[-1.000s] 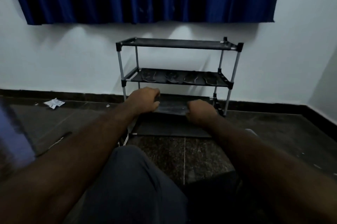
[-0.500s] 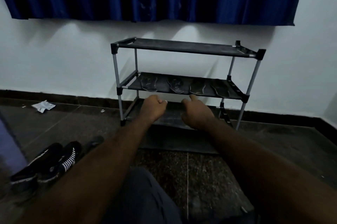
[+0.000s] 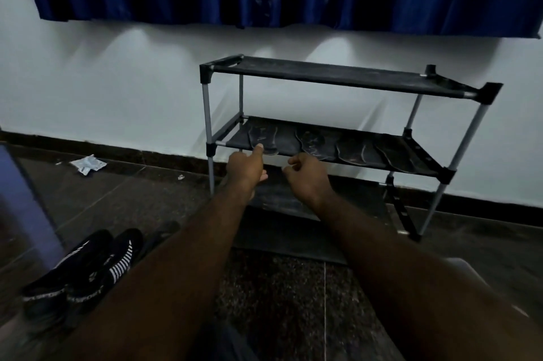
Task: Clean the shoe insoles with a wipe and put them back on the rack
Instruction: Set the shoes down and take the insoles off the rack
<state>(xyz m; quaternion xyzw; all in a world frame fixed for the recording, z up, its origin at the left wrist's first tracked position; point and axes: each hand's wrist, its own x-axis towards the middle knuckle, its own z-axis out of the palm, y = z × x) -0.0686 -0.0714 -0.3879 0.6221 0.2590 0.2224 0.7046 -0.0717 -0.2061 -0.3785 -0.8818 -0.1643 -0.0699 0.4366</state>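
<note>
On the middle shelf, head view: four dark, flat, foot-shaped insoles (image 3: 351,152) are laid side by side on the black fabric tier of the grey-tubed, three-tier shoe rack (image 3: 207,114), which is set against the white wall.
Long axis: each insole is laid front to back, one end at the shelf's front edge and turned toward the person; the right-hand ones are angled slightly.
Left hand: the left hand (image 3: 246,169) is raised to the front edge with its index finger (image 3: 260,148) stretched onto the near end of the leftmost insole (image 3: 261,137); the thumb is held apart beneath, and nothing is gripped.
Right hand: the right hand (image 3: 308,175) is held just below the shelf edge, near the second insole (image 3: 311,143), fingers loosely curled and empty.
Deciding relation: the leftmost insole lies straight ahead of and just above the left hand, which is the nearer one; a pull along the long axis, toward the person, is judged enough to slide it off.
Wipe: none is seen in either hand; a crumpled white packet (image 3: 88,165) lies on the dark stone floor (image 3: 132,202), well left of the rack, and its contents cannot be told.
Progress: the task is judged to be at its first pick-up, with all four insoles on the shelf.
Beside the person: a pair of black striped shoes (image 3: 88,272) is seen on the floor, lower left.
</note>
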